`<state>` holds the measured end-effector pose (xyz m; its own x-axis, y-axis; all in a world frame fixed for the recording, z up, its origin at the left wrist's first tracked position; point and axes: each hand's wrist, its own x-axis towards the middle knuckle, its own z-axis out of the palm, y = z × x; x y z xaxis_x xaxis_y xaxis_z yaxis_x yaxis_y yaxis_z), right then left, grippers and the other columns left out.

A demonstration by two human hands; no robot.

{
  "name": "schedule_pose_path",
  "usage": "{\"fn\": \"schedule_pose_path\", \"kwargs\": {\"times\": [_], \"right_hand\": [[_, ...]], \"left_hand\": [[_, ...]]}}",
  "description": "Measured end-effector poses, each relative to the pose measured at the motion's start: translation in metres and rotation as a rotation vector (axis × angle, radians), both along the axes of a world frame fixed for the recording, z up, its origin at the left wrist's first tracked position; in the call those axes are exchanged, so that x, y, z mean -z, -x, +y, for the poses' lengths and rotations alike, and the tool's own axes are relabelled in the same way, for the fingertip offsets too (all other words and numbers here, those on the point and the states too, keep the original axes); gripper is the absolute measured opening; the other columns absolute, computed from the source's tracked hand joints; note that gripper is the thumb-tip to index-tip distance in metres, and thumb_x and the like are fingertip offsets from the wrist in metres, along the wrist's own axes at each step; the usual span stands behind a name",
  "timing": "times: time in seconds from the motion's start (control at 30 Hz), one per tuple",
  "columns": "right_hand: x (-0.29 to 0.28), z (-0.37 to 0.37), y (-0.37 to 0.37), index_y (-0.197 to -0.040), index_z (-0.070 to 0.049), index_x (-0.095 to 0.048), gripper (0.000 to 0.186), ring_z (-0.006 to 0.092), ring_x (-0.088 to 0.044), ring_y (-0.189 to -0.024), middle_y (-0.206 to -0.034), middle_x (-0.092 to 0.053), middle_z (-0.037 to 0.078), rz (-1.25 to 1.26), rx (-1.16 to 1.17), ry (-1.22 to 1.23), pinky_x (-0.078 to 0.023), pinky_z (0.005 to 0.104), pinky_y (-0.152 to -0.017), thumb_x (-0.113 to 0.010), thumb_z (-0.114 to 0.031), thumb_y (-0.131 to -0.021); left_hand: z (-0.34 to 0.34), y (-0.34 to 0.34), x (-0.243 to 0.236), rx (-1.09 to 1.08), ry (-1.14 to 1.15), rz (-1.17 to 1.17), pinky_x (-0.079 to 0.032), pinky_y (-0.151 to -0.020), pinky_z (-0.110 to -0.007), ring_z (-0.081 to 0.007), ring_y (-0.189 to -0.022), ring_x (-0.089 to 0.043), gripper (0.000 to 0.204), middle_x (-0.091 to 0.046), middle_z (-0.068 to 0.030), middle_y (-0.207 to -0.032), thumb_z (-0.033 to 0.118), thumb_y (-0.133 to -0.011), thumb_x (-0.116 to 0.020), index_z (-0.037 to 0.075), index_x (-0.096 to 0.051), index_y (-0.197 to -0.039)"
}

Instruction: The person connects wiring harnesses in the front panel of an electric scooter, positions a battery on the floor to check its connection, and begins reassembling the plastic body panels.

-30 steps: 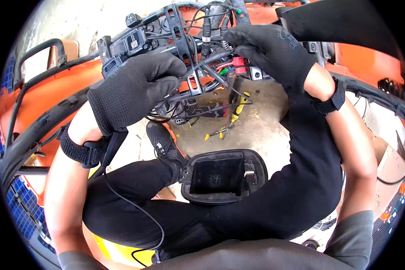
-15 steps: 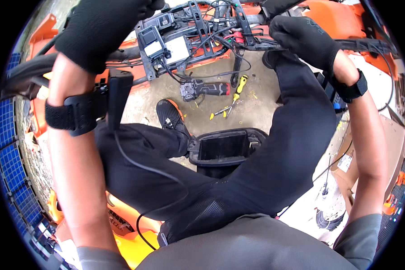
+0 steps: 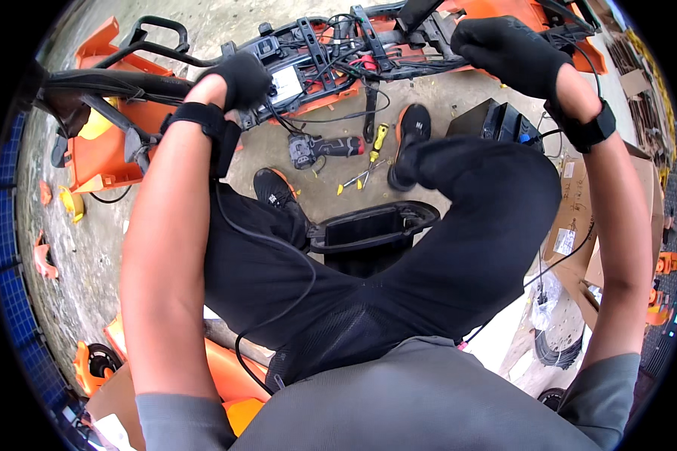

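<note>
My left hand (image 3: pixel 241 81), black-gloved and blurred, is beside the wired control units on the vehicle frame (image 3: pixel 376 36); its fingers are mostly hidden. My right hand (image 3: pixel 508 49), also gloved, is closed at the frame's right section; what it holds, if anything, is hidden. On the concrete below lie a grey-and-red power tool (image 3: pixel 308 150), a yellow-handled screwdriver (image 3: pixel 380 139) and smaller thin tools. A black open compartment housing (image 3: pixel 331 237) rests between my legs. Red connectors (image 3: pixel 367 63) and loose cables show among the brackets.
Orange body panels (image 3: pixel 105 161) are at the left, with small orange pieces on the floor. A black box (image 3: pixel 474 124) stands beyond my right knee, near cardboard (image 3: pixel 572 195) and a coil of cable (image 3: pixel 557 346) at the right. Blue gridded panels (image 3: pixel 7 240) line the left edge.
The view has widened and the vehicle frame looks farther off. My left hand has come down from the upper left toward the control units; my right leg has bent, its foot coming nearer.
</note>
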<state>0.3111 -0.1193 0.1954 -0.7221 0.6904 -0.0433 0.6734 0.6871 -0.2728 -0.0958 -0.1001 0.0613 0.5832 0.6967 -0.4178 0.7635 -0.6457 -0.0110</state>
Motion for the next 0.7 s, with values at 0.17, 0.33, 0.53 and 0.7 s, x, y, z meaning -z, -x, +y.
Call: {"fn": "schedule_pose_path", "kwargs": {"times": [0.17,0.33,0.53,0.7], "right_hand": [[0.026,0.007,0.014,-0.096,-0.006,-0.065,0.016,0.0362,-0.064,-0.092,-0.092,-0.067,0.017,-0.169,-0.002,0.054,-0.05,0.0438,-0.081,-0.06,-0.02,-0.091],[0.092,0.037,0.021,-0.095,-0.004,-0.063,0.015,0.0391,-0.063,-0.085,-0.087,-0.065,0.018,-0.068,-0.206,0.007,-0.051,0.0436,-0.075,-0.061,-0.019,-0.091],[0.129,0.039,0.024,-0.099,-0.007,-0.064,0.014,0.0336,-0.065,-0.087,-0.092,-0.067,0.015,-0.062,-0.135,0.379,-0.051,0.0392,-0.078,-0.059,-0.018,-0.091],[0.129,0.037,0.023,-0.101,-0.004,-0.064,0.018,0.0372,-0.064,-0.091,-0.095,-0.067,0.019,-0.067,-0.075,0.526,-0.05,0.0409,-0.082,-0.059,-0.018,-0.09]], "left_hand": [[-0.032,-0.051,0.059,-0.691,0.681,0.104,-0.058,-0.073,-0.034,-0.0224,-0.088,-0.072,0.016,-0.074,-0.0101,-0.096,0.018,-0.085,-0.064,0.006,-0.074,-0.091],[-0.057,-0.066,0.162,-0.48,0.565,0.174,-0.05,-0.097,-0.04,-0.0365,-0.118,-0.061,0.043,-0.064,-0.0159,-0.128,0.037,-0.085,-0.059,0.011,-0.071,-0.118],[-0.098,-0.076,0.251,-1.706,0.373,-1.308,-0.057,-0.079,-0.034,-0.0273,-0.094,-0.071,0.046,-0.07,-0.0191,-0.11,0.009,-0.081,-0.073,0.002,-0.059,-0.123],[-0.099,-0.073,0.249,-1.657,0.702,-1.963,-0.061,-0.075,-0.036,-0.0247,-0.087,-0.071,0.027,-0.07,-0.0153,-0.101,0.0,-0.089,-0.062,-0.002,-0.059,-0.115]]}}
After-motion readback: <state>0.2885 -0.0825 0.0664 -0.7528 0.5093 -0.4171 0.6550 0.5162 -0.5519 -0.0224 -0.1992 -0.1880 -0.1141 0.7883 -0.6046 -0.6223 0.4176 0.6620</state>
